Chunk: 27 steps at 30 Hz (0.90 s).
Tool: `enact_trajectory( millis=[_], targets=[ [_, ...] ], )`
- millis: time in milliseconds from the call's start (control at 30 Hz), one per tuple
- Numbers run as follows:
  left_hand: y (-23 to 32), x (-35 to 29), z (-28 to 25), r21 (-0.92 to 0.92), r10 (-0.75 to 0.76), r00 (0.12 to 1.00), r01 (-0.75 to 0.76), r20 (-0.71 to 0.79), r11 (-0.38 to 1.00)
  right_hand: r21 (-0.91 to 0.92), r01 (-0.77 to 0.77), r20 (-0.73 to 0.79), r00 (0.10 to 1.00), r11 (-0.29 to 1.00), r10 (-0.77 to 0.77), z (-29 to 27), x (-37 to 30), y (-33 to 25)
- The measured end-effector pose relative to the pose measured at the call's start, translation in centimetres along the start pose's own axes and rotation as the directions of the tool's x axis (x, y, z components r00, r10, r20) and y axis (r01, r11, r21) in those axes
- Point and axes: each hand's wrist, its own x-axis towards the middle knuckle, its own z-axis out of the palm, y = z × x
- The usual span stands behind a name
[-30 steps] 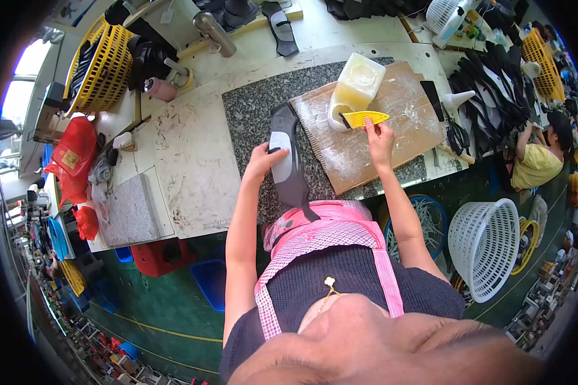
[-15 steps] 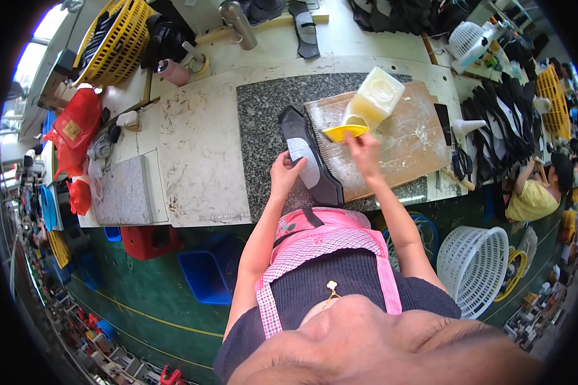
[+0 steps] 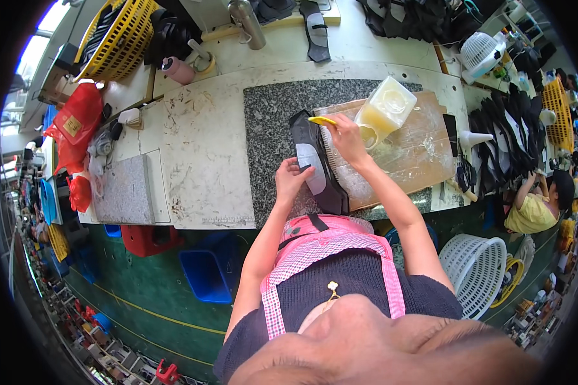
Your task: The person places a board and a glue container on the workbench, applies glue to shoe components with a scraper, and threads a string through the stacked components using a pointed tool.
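Observation:
A long black panel with a light grey patch [image 3: 307, 154] lies on the dark speckled stone slab [image 3: 266, 122], along the left edge of a glue-smeared cardboard sheet [image 3: 420, 160]. My left hand [image 3: 291, 181] is closed at the left edge of this panel, thumb and fingertips on the grey patch. In my right hand [image 3: 347, 138] is a yellow scraper [image 3: 322, 120], seen nearly edge-on over the panel's far end. Just right of that hand, a translucent cut-open jug [image 3: 392, 106] with pale yellowish contents rests tilted on the cardboard.
Stacked black-and-grey panels [image 3: 504, 128] and a white funnel [image 3: 475, 138] are at the right. A pink bottle [image 3: 178, 70] and metal flask [image 3: 247, 25] stand at the back. Left are a grey stone block [image 3: 123, 191] and red bag [image 3: 77, 125]. A co-worker [image 3: 536, 208] sits far right.
My right hand has moved left from the jug's mouth to the panel's far end, turning the scraper edge-on. The left hand stays on the panel; the whole view has shifted slightly.

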Motion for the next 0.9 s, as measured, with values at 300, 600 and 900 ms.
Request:
enact_trajectory(
  millis=[300,600,900],
  targets=[
    [0.0,1.1,-0.3,-0.147,-0.082,0.985,0.105,0.155,0.983,-0.157,-0.225,0.032,0.972,0.962,0.233,-6.7,-5.0,-0.9],
    [1.7,1.4,-1.2,-0.219,-0.237,0.929,0.303,0.285,0.927,-0.382,-0.148,-0.237,0.97,0.912,0.058,-7.2,-6.2,1.6],
    [1.3,1.6,-1.1,-0.214,-0.208,0.913,0.295,0.352,0.931,0.098,-0.425,-0.061,0.9,0.9,0.432,-2.1,-7.0,1.6]
  ],
)
